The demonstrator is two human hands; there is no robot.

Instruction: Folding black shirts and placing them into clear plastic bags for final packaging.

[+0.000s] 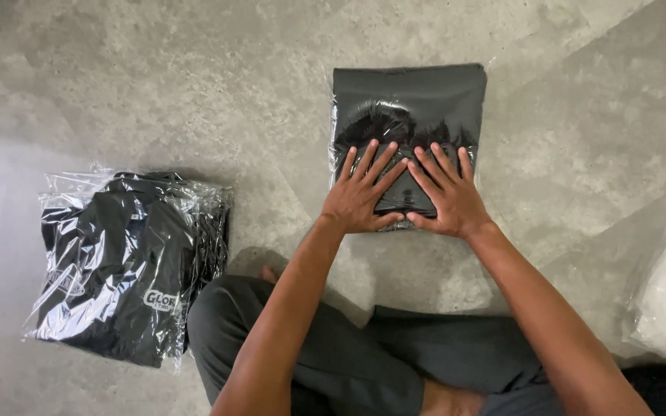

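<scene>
Bagged garments (pixel 129 266) left of hands (pixel 406 192)

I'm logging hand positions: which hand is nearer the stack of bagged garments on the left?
Left. The left hand presses the dark bagged garment on the side toward the stack; the right hand lies beyond it.

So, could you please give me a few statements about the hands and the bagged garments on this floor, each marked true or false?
1. Both hands lie flat on the bagged dark garment. True.
2. The left hand grips a pair of scissors. False: it holds nothing, fingers spread on the plastic.
3. A stack of bagged dark garments lies to the person's left. True.
4. The right hand rests on that stack. False: it presses the single garment ahead.
5. The floor is wooden. False: it looks like grey concrete.
</scene>
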